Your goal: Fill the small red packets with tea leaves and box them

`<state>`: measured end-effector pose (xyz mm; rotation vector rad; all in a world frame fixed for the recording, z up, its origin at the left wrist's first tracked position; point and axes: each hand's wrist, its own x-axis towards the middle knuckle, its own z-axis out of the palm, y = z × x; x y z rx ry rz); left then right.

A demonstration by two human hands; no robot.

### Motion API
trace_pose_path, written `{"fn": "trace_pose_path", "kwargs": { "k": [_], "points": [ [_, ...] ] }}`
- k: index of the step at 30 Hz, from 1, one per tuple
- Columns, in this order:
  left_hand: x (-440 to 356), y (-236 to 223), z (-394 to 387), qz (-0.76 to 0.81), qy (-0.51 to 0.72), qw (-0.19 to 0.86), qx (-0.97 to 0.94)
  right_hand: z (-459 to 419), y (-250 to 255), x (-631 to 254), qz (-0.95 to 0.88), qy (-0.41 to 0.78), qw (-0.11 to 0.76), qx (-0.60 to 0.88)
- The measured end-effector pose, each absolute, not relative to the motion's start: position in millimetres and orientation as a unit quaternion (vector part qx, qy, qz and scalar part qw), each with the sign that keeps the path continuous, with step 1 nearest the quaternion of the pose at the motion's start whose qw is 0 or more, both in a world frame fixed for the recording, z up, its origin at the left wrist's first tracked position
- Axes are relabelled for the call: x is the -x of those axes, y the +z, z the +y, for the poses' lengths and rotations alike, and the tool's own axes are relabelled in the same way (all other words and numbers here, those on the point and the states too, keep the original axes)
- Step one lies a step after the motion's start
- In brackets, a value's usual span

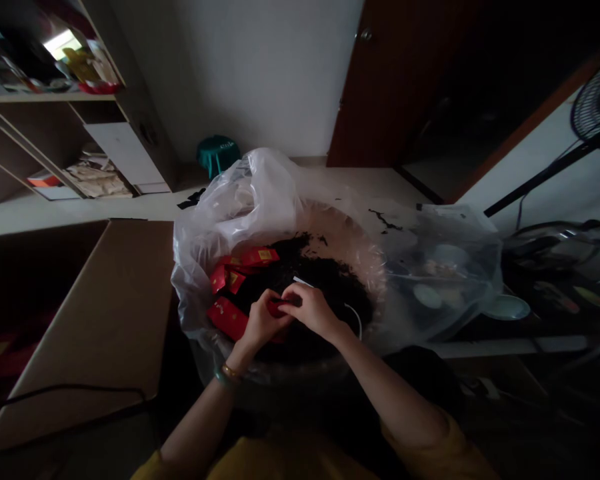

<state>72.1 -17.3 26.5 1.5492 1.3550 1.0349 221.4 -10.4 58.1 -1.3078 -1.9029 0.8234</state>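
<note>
Both hands meet over a round basket (373,263) lined with clear plastic (275,183) and holding dark loose leaves (337,283) that look like tea. My left hand (263,323) is closed on a small red packet (275,307). The fingertips of my right hand (314,312) pinch the same packet at its top edge; most of it is hidden by the fingers. Several red packets (257,257) lie on the leaves at the left, and a larger red packet (229,319) rests beside my left wrist. A white strip (303,282) pokes out behind my right hand.
An open cardboard box (125,287) stands at the left. To the right are a clear plastic bag (445,267) with pale dishes and a shiny kettle (555,243). A green-covered stool (219,155) is by the wall, near shelves (50,97). A fan (597,100) stands far right.
</note>
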Motion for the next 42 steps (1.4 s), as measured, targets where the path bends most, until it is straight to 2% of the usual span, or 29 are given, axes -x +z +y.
{"fn": "trace_pose_path", "kwargs": {
  "k": [2, 8, 16, 19, 22, 28, 30, 35, 38, 42],
  "points": [
    [-71.7, 31.6, -17.1, 0.532, 0.419, 0.424, -0.601, -9.8, 55.7, -223.1, -0.694, 0.345, 0.358, 0.521],
    [-63.2, 42.1, -16.0, 0.463, 0.402, 0.612, -0.500, -4.9, 57.5, -235.3, -0.688, 0.348, 0.374, 0.516],
    [-68.4, 39.1, -20.1, 0.487, 0.465, 0.580, -0.458, -4.0, 57.2, -233.8, -0.709, 0.351, 0.368, 0.489],
    [-71.0, 37.5, -26.1, 0.449, 0.449, 0.652, -0.414, -6.0, 56.4, -232.4, -0.717, 0.344, 0.371, 0.480],
    [-74.1, 35.8, -31.6, 0.418, 0.378, 0.737, -0.373, -7.5, 54.9, -231.0, -0.725, 0.343, 0.369, 0.470],
    [-80.3, 33.7, -32.0, 0.466, 0.365, 0.728, -0.347, 5.2, 43.4, -252.8, -0.727, 0.330, 0.336, 0.499],
    [-79.0, 34.2, -30.1, 0.474, 0.372, 0.724, -0.335, 11.7, 34.5, -268.7, -0.726, 0.276, 0.305, 0.551],
    [-73.9, 35.9, -27.6, 0.477, 0.384, 0.717, -0.332, 19.7, 11.1, -290.4, -0.770, 0.159, 0.156, 0.598],
    [-73.6, 36.0, -27.5, 0.473, 0.379, 0.718, -0.342, 21.9, 10.1, -285.7, -0.776, 0.154, 0.116, 0.601],
    [-72.5, 35.3, -26.8, 0.468, 0.384, 0.718, -0.343, 22.5, 20.6, -274.8, -0.791, 0.205, 0.075, 0.572]
  ]
}}
